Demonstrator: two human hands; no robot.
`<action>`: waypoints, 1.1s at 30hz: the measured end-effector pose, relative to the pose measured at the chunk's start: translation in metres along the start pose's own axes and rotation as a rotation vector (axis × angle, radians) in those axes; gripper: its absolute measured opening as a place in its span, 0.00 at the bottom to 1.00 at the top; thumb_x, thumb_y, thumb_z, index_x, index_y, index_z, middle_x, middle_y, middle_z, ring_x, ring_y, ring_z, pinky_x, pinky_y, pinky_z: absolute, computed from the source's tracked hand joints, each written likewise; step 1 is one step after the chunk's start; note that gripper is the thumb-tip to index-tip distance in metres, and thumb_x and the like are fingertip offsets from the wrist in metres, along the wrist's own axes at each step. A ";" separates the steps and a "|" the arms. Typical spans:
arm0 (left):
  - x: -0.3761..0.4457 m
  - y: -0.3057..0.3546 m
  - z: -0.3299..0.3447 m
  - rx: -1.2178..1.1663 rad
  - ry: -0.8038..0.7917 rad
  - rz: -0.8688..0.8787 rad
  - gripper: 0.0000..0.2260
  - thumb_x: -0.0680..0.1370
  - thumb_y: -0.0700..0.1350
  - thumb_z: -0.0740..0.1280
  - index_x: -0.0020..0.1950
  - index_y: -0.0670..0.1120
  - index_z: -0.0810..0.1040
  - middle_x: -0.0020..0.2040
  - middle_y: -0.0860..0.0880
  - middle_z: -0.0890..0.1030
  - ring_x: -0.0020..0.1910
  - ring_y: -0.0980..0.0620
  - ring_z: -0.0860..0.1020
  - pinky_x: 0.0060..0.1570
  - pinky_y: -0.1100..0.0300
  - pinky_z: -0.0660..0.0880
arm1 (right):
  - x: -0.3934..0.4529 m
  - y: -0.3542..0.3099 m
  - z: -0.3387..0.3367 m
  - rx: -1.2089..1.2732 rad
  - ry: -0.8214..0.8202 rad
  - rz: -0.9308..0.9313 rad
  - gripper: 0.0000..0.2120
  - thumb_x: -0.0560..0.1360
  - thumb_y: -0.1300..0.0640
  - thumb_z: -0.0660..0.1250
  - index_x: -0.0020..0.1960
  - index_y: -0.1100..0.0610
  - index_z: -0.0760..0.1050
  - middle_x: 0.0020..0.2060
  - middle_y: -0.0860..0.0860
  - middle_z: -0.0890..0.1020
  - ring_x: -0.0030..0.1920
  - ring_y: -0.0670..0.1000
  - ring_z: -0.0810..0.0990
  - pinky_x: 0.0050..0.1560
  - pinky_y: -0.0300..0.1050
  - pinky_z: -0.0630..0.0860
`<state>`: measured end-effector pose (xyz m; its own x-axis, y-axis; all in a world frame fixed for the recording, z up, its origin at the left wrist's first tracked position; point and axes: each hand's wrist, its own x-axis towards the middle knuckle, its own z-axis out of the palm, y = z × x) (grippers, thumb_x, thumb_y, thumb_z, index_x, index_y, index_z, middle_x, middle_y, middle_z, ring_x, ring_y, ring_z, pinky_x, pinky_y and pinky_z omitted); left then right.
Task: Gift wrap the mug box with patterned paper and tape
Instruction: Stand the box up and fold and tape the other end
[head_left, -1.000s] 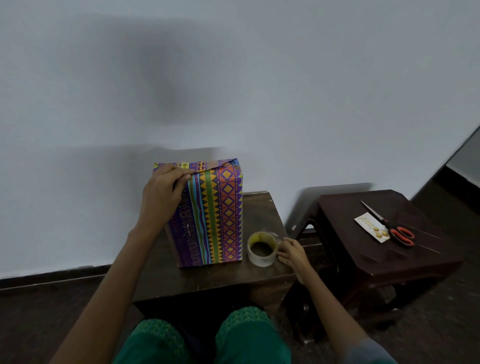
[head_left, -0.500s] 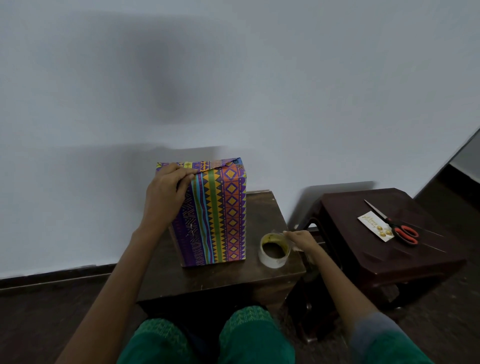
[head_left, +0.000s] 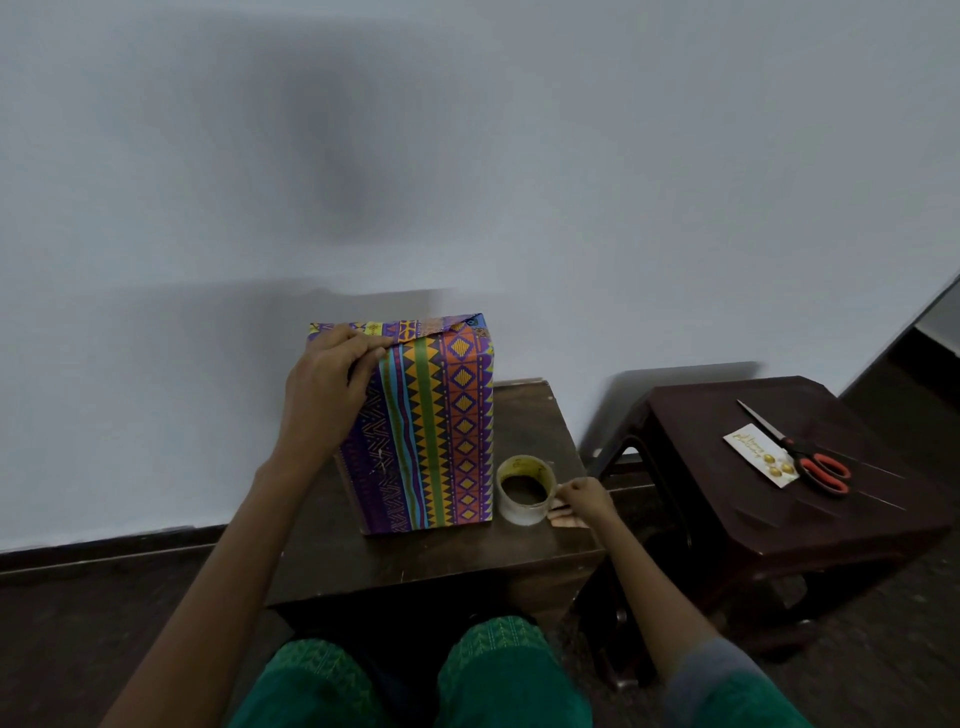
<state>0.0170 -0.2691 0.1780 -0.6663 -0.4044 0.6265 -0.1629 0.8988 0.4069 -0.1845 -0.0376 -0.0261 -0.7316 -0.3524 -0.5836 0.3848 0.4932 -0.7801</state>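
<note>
The mug box (head_left: 436, 426), covered in bright striped patterned paper, stands upright on a small dark wooden table (head_left: 535, 415). My left hand (head_left: 327, 389) presses on its upper left corner, fingers curled over the folded top flap. A roll of clear tape (head_left: 525, 489) lies on the table just right of the box. My right hand (head_left: 584, 501) is at the roll's right side, fingers curled and pinching what looks like the tape's loose end.
A darker wooden stool (head_left: 779, 493) stands to the right, carrying red-handled scissors (head_left: 802, 449) and a small gift tag (head_left: 759, 455). A white wall runs close behind the table. My knees in green fabric (head_left: 498, 670) sit below the table's front edge.
My right hand shifted slightly along the right side of the tape roll and now pinches at it. The left hand and the box stayed where they were.
</note>
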 end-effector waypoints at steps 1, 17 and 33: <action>0.000 -0.001 0.000 0.001 0.001 -0.002 0.09 0.78 0.38 0.65 0.55 0.40 0.82 0.46 0.43 0.79 0.45 0.46 0.77 0.40 0.60 0.67 | 0.000 0.002 0.003 -0.041 0.041 -0.045 0.07 0.79 0.65 0.59 0.45 0.65 0.73 0.38 0.60 0.79 0.33 0.54 0.80 0.26 0.42 0.78; 0.003 -0.002 0.002 0.014 -0.002 -0.014 0.09 0.78 0.39 0.64 0.54 0.40 0.82 0.46 0.43 0.79 0.46 0.46 0.76 0.41 0.60 0.67 | -0.025 0.025 -0.003 -0.341 0.298 -0.520 0.16 0.76 0.66 0.61 0.41 0.49 0.81 0.44 0.46 0.80 0.45 0.55 0.82 0.43 0.47 0.79; 0.009 0.007 -0.006 0.210 -0.213 0.062 0.20 0.76 0.49 0.51 0.61 0.49 0.79 0.43 0.42 0.73 0.43 0.42 0.72 0.44 0.50 0.68 | -0.073 -0.042 -0.009 0.015 0.406 -0.703 0.08 0.76 0.57 0.67 0.48 0.55 0.68 0.35 0.50 0.79 0.34 0.49 0.81 0.38 0.52 0.78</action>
<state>0.0139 -0.2679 0.1901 -0.8135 -0.3232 0.4836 -0.2492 0.9449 0.2124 -0.1519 -0.0254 0.0515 -0.9511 -0.2582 0.1696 -0.2357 0.2520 -0.9386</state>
